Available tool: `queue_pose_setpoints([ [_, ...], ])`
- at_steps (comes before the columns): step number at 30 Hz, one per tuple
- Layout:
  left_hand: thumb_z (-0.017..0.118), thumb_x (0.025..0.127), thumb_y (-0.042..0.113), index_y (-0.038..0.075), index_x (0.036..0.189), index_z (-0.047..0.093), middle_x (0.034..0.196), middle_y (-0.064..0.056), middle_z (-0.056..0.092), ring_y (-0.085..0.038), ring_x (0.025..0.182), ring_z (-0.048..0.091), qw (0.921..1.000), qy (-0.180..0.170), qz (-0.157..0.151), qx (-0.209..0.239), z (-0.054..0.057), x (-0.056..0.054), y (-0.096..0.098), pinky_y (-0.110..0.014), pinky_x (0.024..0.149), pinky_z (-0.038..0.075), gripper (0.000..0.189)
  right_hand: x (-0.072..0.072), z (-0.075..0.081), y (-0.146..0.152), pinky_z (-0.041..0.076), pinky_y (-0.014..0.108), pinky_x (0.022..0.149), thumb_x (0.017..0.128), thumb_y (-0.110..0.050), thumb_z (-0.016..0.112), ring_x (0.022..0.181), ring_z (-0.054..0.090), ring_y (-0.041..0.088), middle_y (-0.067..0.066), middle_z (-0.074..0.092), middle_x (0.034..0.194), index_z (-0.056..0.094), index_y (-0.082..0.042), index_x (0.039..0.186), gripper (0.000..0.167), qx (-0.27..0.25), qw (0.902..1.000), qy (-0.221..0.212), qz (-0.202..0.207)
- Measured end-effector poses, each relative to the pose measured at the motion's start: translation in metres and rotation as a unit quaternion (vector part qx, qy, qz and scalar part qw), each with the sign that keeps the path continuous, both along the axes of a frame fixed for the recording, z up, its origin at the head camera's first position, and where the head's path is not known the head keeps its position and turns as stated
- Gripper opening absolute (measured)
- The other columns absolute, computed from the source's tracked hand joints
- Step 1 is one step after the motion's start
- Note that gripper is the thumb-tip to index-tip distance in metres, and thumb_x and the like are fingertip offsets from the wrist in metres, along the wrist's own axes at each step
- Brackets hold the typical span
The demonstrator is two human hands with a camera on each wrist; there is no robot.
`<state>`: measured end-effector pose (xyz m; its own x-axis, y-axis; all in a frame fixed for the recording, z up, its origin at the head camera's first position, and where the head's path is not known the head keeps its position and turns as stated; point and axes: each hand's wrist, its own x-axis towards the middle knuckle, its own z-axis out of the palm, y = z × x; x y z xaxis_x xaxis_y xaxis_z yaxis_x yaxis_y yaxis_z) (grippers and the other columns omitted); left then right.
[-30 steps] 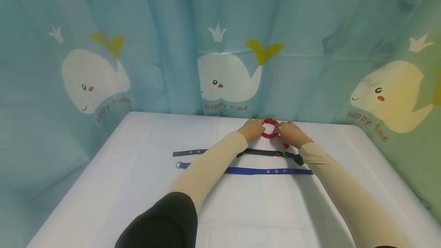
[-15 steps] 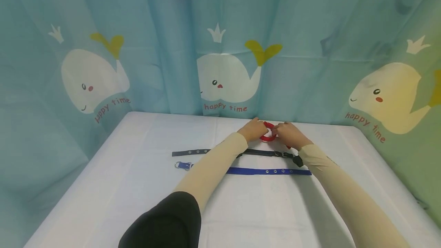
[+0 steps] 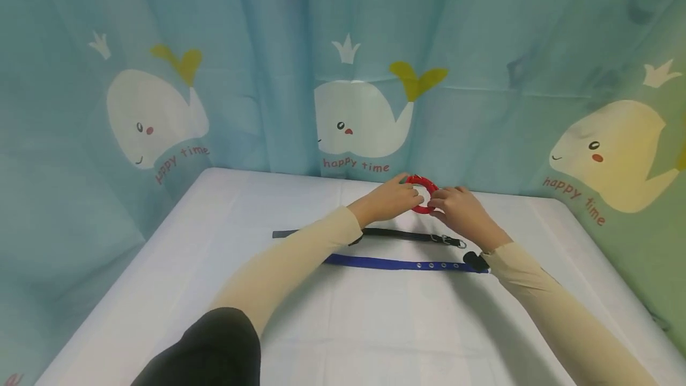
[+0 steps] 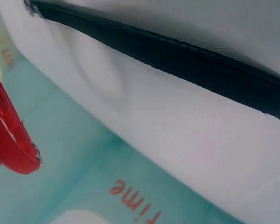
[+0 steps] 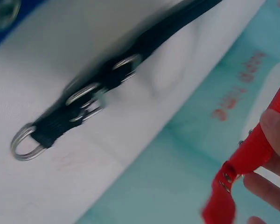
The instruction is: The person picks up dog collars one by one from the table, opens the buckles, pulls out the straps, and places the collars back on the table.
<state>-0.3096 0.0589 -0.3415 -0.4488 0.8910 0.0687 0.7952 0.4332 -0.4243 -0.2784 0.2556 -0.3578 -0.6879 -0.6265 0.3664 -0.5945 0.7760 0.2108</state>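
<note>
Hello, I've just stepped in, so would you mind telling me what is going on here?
A person is holding a red collar in both hands, bent into a ring and raised off the white table near its far edge. The left hand and right hand grip opposite sides. A black collar and a blue collar lie stretched out on the table, the blue one nearer the person.

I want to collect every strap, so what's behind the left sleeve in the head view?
The black strap shows on both sides of the sleeve, its stretch between covered. The blue strap shows only to the right; its other end is covered.
</note>
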Motion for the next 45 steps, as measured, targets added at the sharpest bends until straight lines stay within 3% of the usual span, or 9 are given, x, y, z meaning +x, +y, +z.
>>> queue_pose_setpoints([
  [5, 0.054, 0.095, 0.020, 0.018, 0.120, 0.059, 0.117, 0.003, 0.066, -0.012, 0.115, 0.058, 0.9989, 0.008, -0.039, 0.023, 0.015, 0.014, -0.020, -0.040, 0.114, 0.030, 0.025, 0.018, 0.015, -0.007, 0.051, 0.045, 0.078, 0.065, -0.007, 0.083, 0.083, 0.065, 0.030, 0.010, 0.071, 0.084, 0.073, -0.005, 0.083, 0.020, -0.024, 0.9951, 0.079, 0.055],
  [10, 0.059, 0.092, 0.028, 0.020, 0.111, 0.062, 0.110, 0.005, 0.069, -0.011, 0.109, 0.062, 0.9964, 0.010, -0.068, 0.049, 0.022, 0.017, -0.038, -0.041, 0.112, 0.033, 0.020, 0.029, 0.027, -0.014, 0.051, 0.044, 0.078, 0.061, -0.006, 0.085, 0.083, 0.065, 0.030, 0.010, 0.071, 0.084, 0.072, -0.004, 0.084, 0.027, -0.042, 0.9874, 0.117, 0.098],
  [20, 0.058, 0.093, 0.031, 0.021, 0.105, 0.065, 0.100, 0.008, 0.072, -0.009, 0.098, 0.066, 0.9916, 0.082, -0.064, 0.076, 0.023, 0.033, -0.048, -0.035, 0.104, 0.041, 0.018, 0.040, 0.030, -0.037, 0.050, 0.043, 0.075, 0.063, -0.012, 0.085, 0.085, 0.064, 0.029, 0.007, 0.070, 0.077, 0.070, -0.006, 0.082, 0.026, -0.053, 0.9806, 0.140, 0.126],
  [27, 0.064, 0.089, 0.027, 0.021, 0.102, 0.066, 0.102, 0.006, 0.071, -0.009, 0.102, 0.064, 0.9841, 0.085, -0.090, 0.127, 0.025, 0.034, -0.066, -0.038, 0.107, 0.040, 0.015, 0.045, 0.034, -0.036, 0.050, 0.045, 0.077, 0.059, -0.008, 0.086, 0.087, 0.064, 0.028, 0.007, 0.069, 0.078, 0.070, -0.006, 0.084, 0.030, -0.080, 0.9740, 0.147, 0.153],
  [33, 0.065, 0.089, 0.019, 0.021, 0.104, 0.067, 0.099, 0.006, 0.071, -0.010, 0.099, 0.065, 0.9750, 0.099, -0.117, 0.161, 0.026, 0.033, -0.074, -0.040, 0.106, 0.040, 0.016, 0.048, 0.037, -0.038, 0.050, 0.049, 0.082, 0.060, -0.011, 0.087, 0.088, 0.065, 0.029, 0.010, 0.071, 0.083, 0.070, -0.004, 0.089, 0.034, -0.076, 0.9751, 0.144, 0.151],
  [40, 0.064, 0.089, 0.020, 0.019, 0.105, 0.066, 0.097, 0.004, 0.071, -0.012, 0.097, 0.064, 0.9691, 0.126, -0.112, 0.181, 0.025, 0.041, -0.070, -0.037, 0.103, 0.044, 0.016, 0.052, 0.037, -0.039, 0.047, 0.053, 0.084, 0.060, -0.011, 0.086, 0.084, 0.063, 0.028, 0.012, 0.070, 0.082, 0.071, -0.004, 0.091, 0.035, -0.089, 0.9739, 0.144, 0.151],
  [45, 0.065, 0.088, 0.016, 0.018, 0.102, 0.068, 0.099, 0.005, 0.070, -0.011, 0.102, 0.063, 0.9670, 0.125, -0.103, 0.197, 0.027, 0.039, -0.073, -0.039, 0.105, 0.041, 0.014, 0.053, 0.041, -0.037, 0.048, 0.053, 0.083, 0.056, -0.008, 0.087, 0.082, 0.065, 0.028, 0.013, 0.070, 0.081, 0.070, -0.004, 0.090, 0.039, -0.099, 0.9701, 0.152, 0.161],
])
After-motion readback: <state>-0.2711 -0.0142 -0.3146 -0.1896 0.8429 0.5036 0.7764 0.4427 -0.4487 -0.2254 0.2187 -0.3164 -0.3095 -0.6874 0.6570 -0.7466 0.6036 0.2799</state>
